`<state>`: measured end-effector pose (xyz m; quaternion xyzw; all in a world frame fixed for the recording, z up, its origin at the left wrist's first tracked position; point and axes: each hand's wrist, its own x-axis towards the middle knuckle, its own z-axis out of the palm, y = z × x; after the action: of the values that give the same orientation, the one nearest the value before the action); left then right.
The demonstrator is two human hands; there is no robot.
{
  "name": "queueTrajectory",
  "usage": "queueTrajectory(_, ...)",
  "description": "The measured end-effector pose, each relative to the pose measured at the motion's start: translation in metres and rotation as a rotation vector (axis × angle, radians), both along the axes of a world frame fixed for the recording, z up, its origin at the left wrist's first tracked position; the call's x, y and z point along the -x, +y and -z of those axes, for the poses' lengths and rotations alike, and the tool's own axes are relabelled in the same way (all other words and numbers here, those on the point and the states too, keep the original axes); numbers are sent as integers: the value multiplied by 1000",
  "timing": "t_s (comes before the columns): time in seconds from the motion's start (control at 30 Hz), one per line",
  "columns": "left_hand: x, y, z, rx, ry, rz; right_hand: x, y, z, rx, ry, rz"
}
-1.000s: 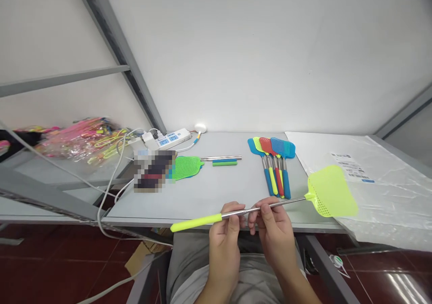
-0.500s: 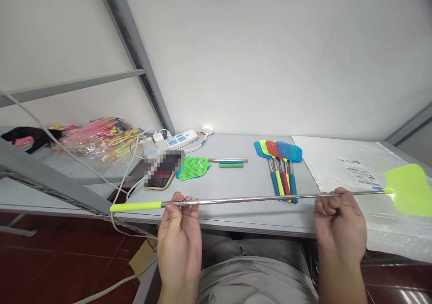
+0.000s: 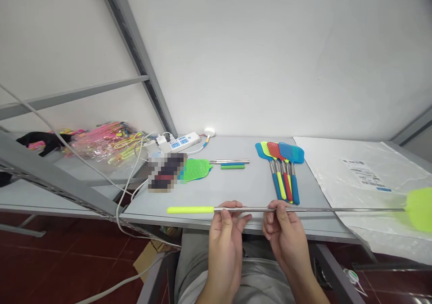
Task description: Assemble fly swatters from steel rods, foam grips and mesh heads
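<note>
A yellow telescopic fly swatter point(image 3: 317, 209) lies level across both hands above the table's front edge, its metal rod drawn out long. My left hand point(image 3: 227, 236) pinches the rod just beside the yellow grip, thumb on the near side. A short way to the right, my right hand point(image 3: 286, 232) is closed on the rod with thumb and fingers. The swatter's yellow head is blurred at the far right. Beyond my hands lies a fanned group of fly swatters point(image 3: 281, 171) in blue, yellow and red. Left of it is a green fly swatter point(image 3: 197, 169) over a blue one.
A pixelated phone point(image 3: 167, 173) lies by the white power strip point(image 3: 185, 141) and its cables. White plastic packaging point(image 3: 340, 173) covers the table's right side. Bagged colourful items point(image 3: 104, 142) sit on the left shelf, behind a grey metal post point(image 3: 138, 56).
My hands have come closer together near the middle. The swatter has shifted right, its grip with it, and my right hand now holds the rod farther from the head.
</note>
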<state>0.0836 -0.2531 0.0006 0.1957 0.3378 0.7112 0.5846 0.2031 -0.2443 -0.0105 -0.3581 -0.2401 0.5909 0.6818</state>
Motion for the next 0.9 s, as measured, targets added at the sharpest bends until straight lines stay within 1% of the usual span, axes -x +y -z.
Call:
queueTrajectory(0.07, -4, -1, 1, -1, 8, -13, 0, 0, 1, -21, -31, -10)
queueTrajectory(0.13, -2, -2, -2, 1, 33, -80, -5, 0, 0, -47, -66, -11)
queueTrajectory(0.23, 6, -2, -10, -11, 44, -170, -11, -2, -5, -76, -89, -18)
queueTrajectory(0.33, 14, -2, -17, -20, 17, -205, -13, -5, -9, -92, -96, -17)
queueTrajectory(0.4, 20, 0, -21, -18, 1, -256, -14, -6, -11, -93, -98, -2)
queueTrajectory(0.53, 40, 9, -27, 6, -31, -346, -19, -4, -12, -94, -106, 17)
queueTrajectory(0.67, 65, 14, -38, -78, -17, -486, -38, -2, -20, -110, -101, 98)
queueTrajectory(0.8, 74, 14, -46, -97, -19, -495, -54, -2, -29, -126, -119, 166)
queueTrajectory(0.9, 76, 16, -46, -109, -51, -522, -54, -3, -29, -109, -110, 157)
